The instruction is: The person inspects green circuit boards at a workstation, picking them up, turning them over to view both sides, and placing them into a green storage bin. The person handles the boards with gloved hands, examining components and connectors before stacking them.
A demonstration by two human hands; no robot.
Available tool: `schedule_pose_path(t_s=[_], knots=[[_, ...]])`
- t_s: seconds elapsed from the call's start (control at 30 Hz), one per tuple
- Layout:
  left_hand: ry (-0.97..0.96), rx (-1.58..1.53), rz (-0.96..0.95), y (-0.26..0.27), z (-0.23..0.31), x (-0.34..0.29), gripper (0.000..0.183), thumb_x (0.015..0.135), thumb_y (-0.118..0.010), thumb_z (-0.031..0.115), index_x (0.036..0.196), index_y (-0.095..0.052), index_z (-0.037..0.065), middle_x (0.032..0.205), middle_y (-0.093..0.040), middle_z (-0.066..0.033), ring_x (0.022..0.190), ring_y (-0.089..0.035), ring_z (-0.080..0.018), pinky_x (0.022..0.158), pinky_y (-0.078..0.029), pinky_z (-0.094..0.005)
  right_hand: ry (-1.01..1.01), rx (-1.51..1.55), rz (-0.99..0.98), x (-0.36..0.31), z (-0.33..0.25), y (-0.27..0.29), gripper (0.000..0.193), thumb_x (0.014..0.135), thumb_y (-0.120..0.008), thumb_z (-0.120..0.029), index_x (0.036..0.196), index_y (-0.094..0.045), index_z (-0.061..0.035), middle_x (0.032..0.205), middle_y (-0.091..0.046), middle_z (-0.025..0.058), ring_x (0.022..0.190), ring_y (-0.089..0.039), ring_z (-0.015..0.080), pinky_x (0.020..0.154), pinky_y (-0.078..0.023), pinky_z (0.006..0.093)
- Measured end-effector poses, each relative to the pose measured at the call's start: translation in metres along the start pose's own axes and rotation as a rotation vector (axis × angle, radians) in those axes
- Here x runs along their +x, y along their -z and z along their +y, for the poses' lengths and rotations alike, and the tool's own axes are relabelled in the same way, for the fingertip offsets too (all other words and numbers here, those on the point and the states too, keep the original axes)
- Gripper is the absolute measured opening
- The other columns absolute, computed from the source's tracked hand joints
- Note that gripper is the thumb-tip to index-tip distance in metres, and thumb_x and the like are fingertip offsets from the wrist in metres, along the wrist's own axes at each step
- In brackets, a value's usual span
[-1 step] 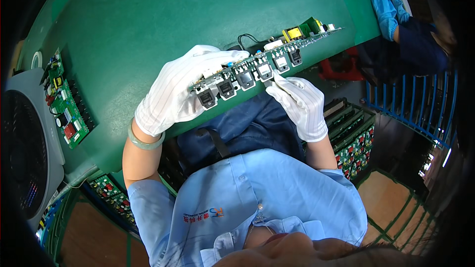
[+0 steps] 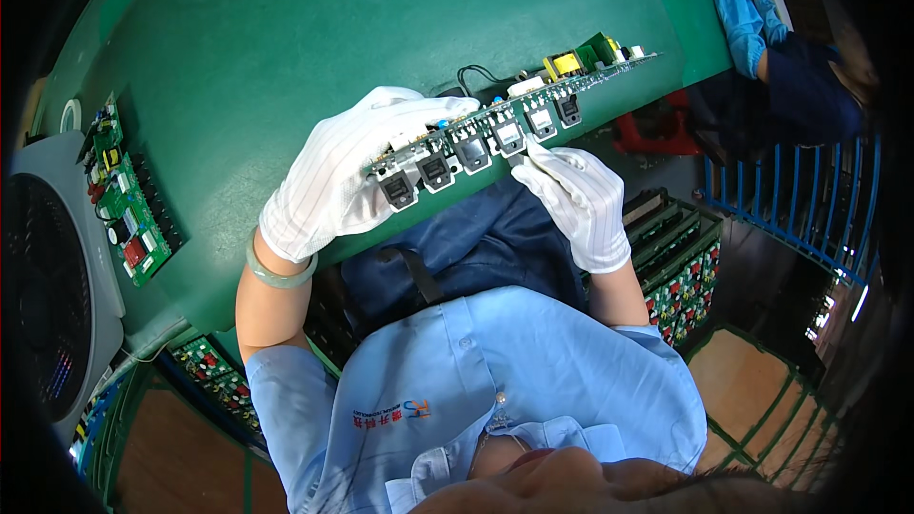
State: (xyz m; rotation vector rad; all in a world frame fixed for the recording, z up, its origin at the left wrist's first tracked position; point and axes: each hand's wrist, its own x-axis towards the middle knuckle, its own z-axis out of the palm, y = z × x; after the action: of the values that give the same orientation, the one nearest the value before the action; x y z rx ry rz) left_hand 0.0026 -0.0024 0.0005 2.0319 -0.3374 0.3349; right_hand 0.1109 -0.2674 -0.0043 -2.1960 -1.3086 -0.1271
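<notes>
A long green circuit board (image 2: 533,105) with a row of black sockets along its near edge lies at the front edge of the green table (image 2: 314,29). My left hand (image 2: 352,171), in a white glove, grips the board's left end from above. My right hand (image 2: 576,195), also gloved, is below the board's near edge, its fingertips touching one of the middle sockets. A pale green bangle (image 2: 276,271) sits on my left wrist.
Another green circuit board (image 2: 124,200) lies on the table's left edge beside a grey fan (image 2: 48,295). Racks of boards (image 2: 681,266) stand below the table at right and lower left. Another person's blue-sleeved arm (image 2: 738,9) rests at the top right.
</notes>
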Motion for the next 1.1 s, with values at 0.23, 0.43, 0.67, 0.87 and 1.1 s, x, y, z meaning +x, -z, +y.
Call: schedule_pose_path(t_s=[0.23,0.43,0.67,0.87,1.1], knots=[[0.001,0.018,0.007,0.002,-0.002,-0.004,0.049,0.083,-0.059,0.031,0.124,-0.058,0.003,0.120,-0.063,-0.0154,0.102,-0.060,-0.0379,0.088,-0.049,-0.0416,0.044,-0.028,0.015,0.001,-0.002,-0.005,0.021,0.073,-0.079,-0.018,0.088,-0.072,-0.0057,0.086,-0.072,0.0082,0.071,-0.066,0.0231,0.063,-0.054,0.0315],[0.121,0.058,0.011,0.004,0.019,0.006,0.047,0.077,-0.062,0.020,0.121,-0.060,0.005,0.112,-0.065,-0.0140,0.095,-0.062,-0.0357,0.080,-0.051,-0.0388,0.221,-0.119,0.027,0.001,0.002,-0.002,0.020,0.074,-0.078,-0.020,0.089,-0.070,-0.0088,0.084,-0.070,0.0059,0.069,-0.066,0.0196,0.057,-0.054,0.0285],[0.070,0.054,0.020,0.000,0.024,0.011,0.037,0.084,-0.060,0.018,0.117,-0.060,-0.001,0.109,-0.064,-0.0192,0.098,-0.060,-0.0395,0.085,-0.048,-0.0426,0.051,-0.074,0.090,-0.003,0.001,0.005,0.027,0.081,-0.072,-0.031,0.095,-0.072,-0.0084,0.073,-0.064,0.0042,0.060,-0.062,0.0191,0.052,-0.050,0.0306],[0.025,0.037,0.046,0.000,0.029,0.011,0.038,0.081,-0.063,0.011,0.117,-0.058,-0.003,0.107,-0.064,-0.0191,0.097,-0.060,-0.0387,0.085,-0.048,-0.0420,-0.035,-0.068,0.118,-0.001,-0.008,0.007,0.025,0.084,-0.068,-0.036,0.087,-0.071,-0.0113,0.072,-0.063,0.0036,0.062,-0.061,0.0219,0.055,-0.050,0.0316],[0.022,0.054,0.038,0.004,0.030,0.008,0.039,0.078,-0.063,0.007,0.116,-0.059,-0.003,0.109,-0.064,-0.0189,0.098,-0.060,-0.0385,0.086,-0.048,-0.0416,-0.028,-0.067,0.105,-0.002,-0.014,0.004,0.024,0.084,-0.068,-0.035,0.082,-0.069,-0.0113,0.069,-0.060,0.0038,0.060,-0.060,0.0224,0.053,-0.049,0.0328]])
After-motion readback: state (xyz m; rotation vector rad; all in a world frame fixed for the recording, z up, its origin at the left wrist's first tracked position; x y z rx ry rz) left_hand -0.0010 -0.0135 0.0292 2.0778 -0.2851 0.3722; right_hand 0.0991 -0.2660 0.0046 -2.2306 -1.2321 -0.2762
